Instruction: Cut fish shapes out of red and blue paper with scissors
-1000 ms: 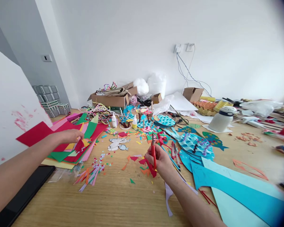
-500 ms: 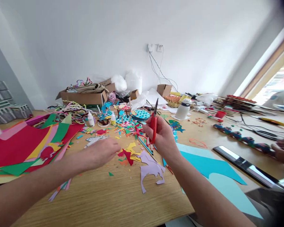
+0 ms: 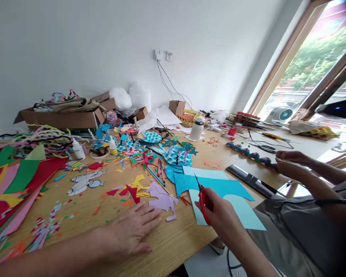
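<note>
Two hands here: our left hand [image 3: 132,232] lies flat, fingers spread, holding nothing, bracing on the worktop [image 3: 173,242]. Our right hand [image 3: 222,217] grips red scissors [image 3: 202,200], tips pointing safely away.

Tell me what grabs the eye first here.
The right hand grips red scissors over blue paper, right of centre. Beside it, the left hand lies flat on the wooden table, with bright paper scraps just beyond. A fan of coloured sheets fills the far left.
</note>
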A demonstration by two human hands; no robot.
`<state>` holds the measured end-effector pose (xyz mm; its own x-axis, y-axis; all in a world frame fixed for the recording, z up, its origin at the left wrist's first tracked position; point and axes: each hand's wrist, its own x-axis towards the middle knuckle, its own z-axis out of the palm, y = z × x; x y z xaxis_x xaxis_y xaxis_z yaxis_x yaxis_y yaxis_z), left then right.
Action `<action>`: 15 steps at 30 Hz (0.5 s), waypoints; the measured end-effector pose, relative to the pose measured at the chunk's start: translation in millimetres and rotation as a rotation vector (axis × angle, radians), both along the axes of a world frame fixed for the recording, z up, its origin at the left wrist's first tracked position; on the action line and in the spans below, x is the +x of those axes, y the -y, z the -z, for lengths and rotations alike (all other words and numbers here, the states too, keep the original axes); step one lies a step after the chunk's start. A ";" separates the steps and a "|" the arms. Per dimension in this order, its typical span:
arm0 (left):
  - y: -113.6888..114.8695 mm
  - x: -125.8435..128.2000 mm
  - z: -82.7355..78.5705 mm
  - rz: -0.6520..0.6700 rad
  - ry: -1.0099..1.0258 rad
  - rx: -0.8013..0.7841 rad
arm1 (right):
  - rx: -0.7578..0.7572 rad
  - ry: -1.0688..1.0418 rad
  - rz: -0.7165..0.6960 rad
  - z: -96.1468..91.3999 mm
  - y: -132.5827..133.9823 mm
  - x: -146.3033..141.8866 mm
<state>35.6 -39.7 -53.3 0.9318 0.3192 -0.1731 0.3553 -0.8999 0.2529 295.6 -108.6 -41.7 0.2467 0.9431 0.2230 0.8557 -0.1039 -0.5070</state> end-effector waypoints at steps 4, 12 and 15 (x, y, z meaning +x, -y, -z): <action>-10.2 -1.4 -1.8 -0.109 0.057 -0.002 | -0.028 0.047 0.134 7.4 9.4 20.2; -35.3 56.3 -20.0 -0.745 0.678 -0.938 | -0.046 -0.038 0.198 22.5 19.7 23.6; -44.6 83.6 -20.2 -0.806 0.697 -1.118 | -0.040 -0.006 0.234 26.8 13.8 27.4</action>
